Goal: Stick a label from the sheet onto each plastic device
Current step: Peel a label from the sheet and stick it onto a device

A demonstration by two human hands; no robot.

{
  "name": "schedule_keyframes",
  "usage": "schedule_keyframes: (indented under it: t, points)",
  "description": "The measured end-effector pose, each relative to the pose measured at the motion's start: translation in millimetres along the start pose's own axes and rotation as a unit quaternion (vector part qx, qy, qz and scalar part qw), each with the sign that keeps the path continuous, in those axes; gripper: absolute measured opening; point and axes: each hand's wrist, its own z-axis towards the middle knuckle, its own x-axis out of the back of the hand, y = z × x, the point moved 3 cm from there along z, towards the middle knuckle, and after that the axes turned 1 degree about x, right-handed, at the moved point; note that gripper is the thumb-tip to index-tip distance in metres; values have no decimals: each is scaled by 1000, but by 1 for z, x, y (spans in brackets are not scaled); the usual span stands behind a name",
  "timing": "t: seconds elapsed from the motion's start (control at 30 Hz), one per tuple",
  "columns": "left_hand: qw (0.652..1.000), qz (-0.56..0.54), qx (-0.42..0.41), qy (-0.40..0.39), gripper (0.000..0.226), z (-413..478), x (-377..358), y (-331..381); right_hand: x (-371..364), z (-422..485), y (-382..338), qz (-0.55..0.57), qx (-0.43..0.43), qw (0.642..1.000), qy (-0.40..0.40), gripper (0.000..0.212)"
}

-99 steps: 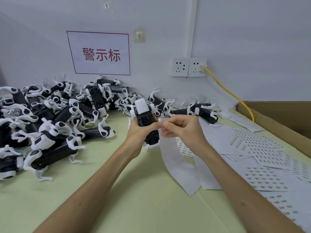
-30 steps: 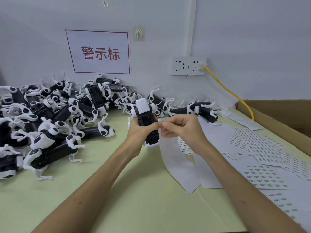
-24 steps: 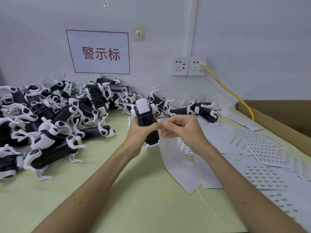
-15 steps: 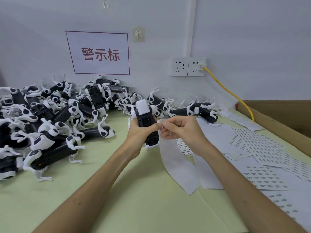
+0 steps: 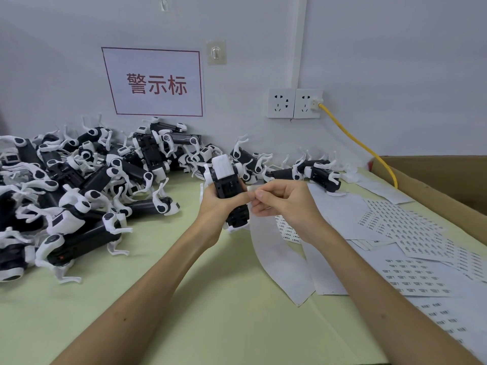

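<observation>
A black-and-white plastic device (image 5: 227,181) is held upright above the green table, gripped around its middle by my left hand (image 5: 218,204). My right hand (image 5: 282,204) sits just to its right with curled fingers, its thumb and forefinger pinching the top edge of a long white label strip (image 5: 276,254) right at my left thumb. The strip hangs down from the pinch onto the table. What is on the strip under my fingers is hidden.
A big heap of black-and-white devices (image 5: 79,185) covers the table's left and back. Label sheets (image 5: 411,233) lie spread at the right, beside a cardboard box (image 5: 448,185). A yellow cable (image 5: 355,140) runs from the wall sockets (image 5: 293,103) to the box.
Almost nothing has shifted. Both hands stay together at the device; my right fingertips have worked slightly at the strip's edge.
</observation>
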Motion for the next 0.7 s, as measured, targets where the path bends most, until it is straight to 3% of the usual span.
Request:
schedule_keyframes:
  t: [0.7]
  points:
    - [1000, -21, 4, -1, 17, 1, 2, -1, 0, 2, 1, 29, -9, 1000, 9, 11]
